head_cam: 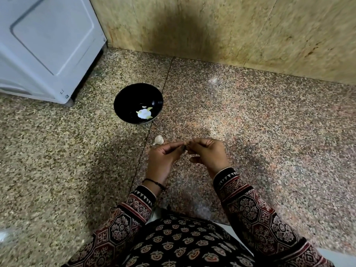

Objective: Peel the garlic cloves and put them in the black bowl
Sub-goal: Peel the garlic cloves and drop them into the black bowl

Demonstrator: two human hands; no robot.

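Several peeled cloves [144, 113] already lie in the black bowl [125, 101], toward the floor's [250, 122] back edge beside the white appliance [48, 45]. Our left hand [163, 157] and right hand [208, 153] together pinch a garlic clove [185, 148], mostly hidden. Another garlic piece [159, 140] lies just beyond them; we judge peeling remains.

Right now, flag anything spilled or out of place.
Nothing spilled. One garlic piece lies loose on the floor, near the black bowl rather than in it. A pale scrap sits by the wall, too blurred to identify.
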